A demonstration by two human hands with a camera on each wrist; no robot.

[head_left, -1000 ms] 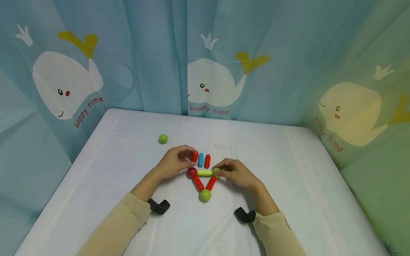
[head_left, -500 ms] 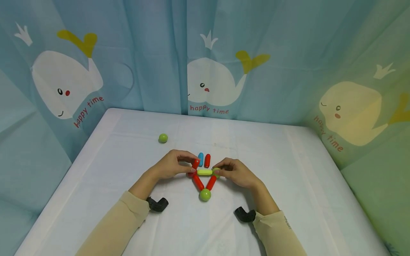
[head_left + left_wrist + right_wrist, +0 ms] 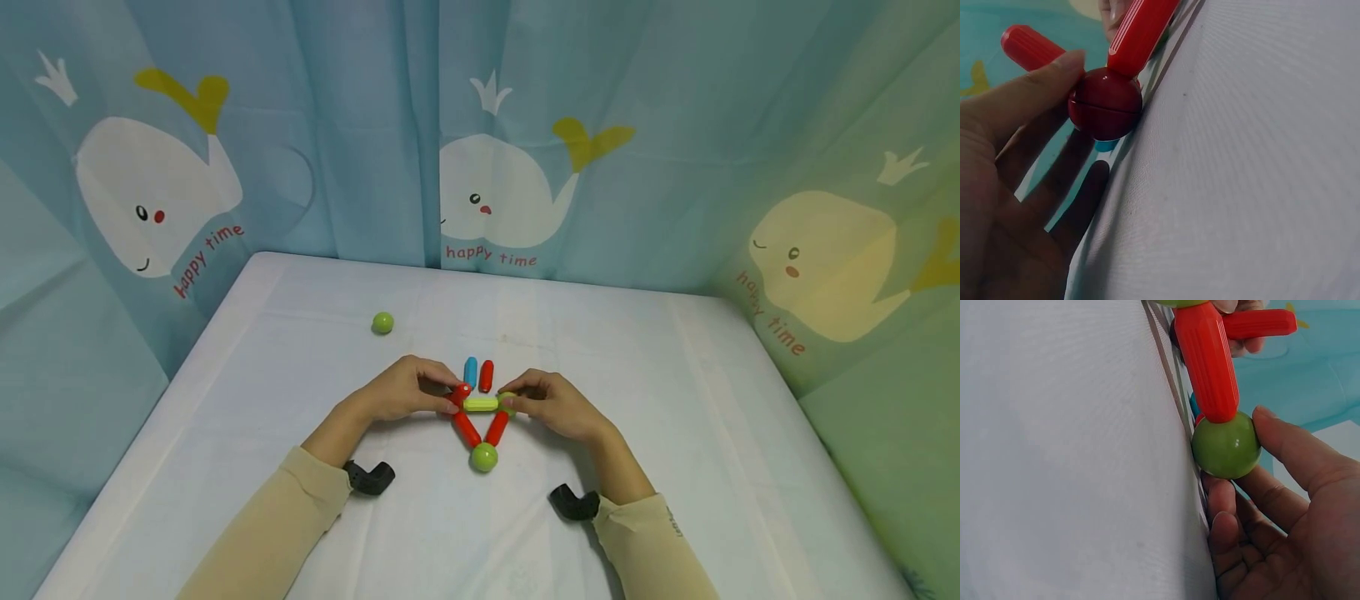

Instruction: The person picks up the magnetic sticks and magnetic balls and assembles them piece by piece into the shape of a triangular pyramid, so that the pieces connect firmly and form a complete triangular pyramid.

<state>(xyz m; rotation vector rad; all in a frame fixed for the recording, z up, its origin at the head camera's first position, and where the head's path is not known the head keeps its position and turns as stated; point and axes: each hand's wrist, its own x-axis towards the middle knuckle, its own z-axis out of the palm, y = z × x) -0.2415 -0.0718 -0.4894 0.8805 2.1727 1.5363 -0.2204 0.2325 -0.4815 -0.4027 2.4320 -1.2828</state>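
Note:
My left hand (image 3: 397, 388) pinches the dark red ball (image 3: 1105, 103) at the far left corner of a triangle of toy rods and balls. From that ball a short red rod (image 3: 1030, 47) stands up, its foot behind my thumb. My right hand (image 3: 558, 406) holds the green ball (image 3: 1227, 445) at the far right corner between thumb and fingers. A yellow-green rod (image 3: 481, 404) joins these two corners. Two red rods (image 3: 467, 429) run down to another green ball (image 3: 484, 457) at the near corner.
Just beyond the triangle lie a loose blue rod (image 3: 470, 372) and a red rod (image 3: 487, 376). A single green ball (image 3: 383, 322) is farther back on the left. The white-covered table (image 3: 315, 333) ends at a blue curtain (image 3: 360, 125) printed with whales.
My left hand has brought the red rod from beside the blue one down to the dark red ball and turned it upright there. My right hand stays on its green ball.

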